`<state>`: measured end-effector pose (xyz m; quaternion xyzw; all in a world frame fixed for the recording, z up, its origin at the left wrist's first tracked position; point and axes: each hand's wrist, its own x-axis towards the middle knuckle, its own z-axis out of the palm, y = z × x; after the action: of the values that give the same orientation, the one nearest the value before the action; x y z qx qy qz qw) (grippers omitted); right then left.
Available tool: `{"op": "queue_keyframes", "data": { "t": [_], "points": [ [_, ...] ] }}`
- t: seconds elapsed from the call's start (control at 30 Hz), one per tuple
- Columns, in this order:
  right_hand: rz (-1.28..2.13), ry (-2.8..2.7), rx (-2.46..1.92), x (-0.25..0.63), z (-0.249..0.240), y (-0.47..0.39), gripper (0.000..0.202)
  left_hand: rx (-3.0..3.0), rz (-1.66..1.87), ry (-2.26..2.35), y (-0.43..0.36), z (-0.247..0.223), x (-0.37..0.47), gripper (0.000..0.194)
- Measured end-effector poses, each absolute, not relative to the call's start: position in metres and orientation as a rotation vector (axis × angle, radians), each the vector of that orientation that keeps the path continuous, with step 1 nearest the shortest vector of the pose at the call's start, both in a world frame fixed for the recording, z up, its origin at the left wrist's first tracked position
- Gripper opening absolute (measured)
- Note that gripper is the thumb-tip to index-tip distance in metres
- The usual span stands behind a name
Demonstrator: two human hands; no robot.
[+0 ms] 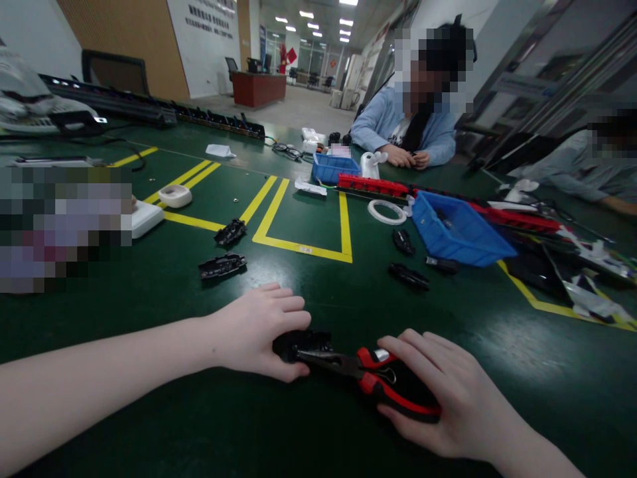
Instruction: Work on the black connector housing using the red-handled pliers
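At the far left of the dark green worktop (pixel 164 299), a white box (pixel 145 219) sits just beside a roll of cream tape (pixel 175 196). Further right lie two black moulded pieces, the upper piece (pixel 230 232) and the lower piece (pixel 222 266), near each other but apart. Below and to their right, the left hand (pixel 266 328) reaches in, its fingers grasping the left end of a black part (pixel 313 340), which is low over the middle of the worktop and partly hidden by the hand. Beyond it, yellow tape (pixel 303 248) marks out a shape on the surface, and a small blue bin (pixel 336 168) stands farther back. The long-nose pliers (pixel 368 372) slant from the part down to the right, their tips at its near side; whether they grip it, I cannot tell. Behind them lie a white ring-shaped roll (pixel 387 212) and two more dark pieces. A person in a light blue top (pixel 432 133) sits across the worktop, both hands together. The right hand (pixel 442 392) has its fingers wrapped around the red and black handles, which are spread apart. Farther back to the right stands a large blue bin (pixel 460 232), tilted in view, with dark items inside.
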<state>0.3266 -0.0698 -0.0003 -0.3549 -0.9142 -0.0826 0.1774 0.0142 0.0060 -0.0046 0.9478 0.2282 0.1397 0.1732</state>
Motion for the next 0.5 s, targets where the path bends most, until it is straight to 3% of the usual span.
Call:
{"op": "queue_keyframes", "data": {
  "t": [0.5],
  "points": [
    [-0.241,-2.602,-1.007,0.339,0.0,-0.069,0.054,2.664,0.373,0.613,0.006,-0.004,0.012,0.036]
  ]
}}
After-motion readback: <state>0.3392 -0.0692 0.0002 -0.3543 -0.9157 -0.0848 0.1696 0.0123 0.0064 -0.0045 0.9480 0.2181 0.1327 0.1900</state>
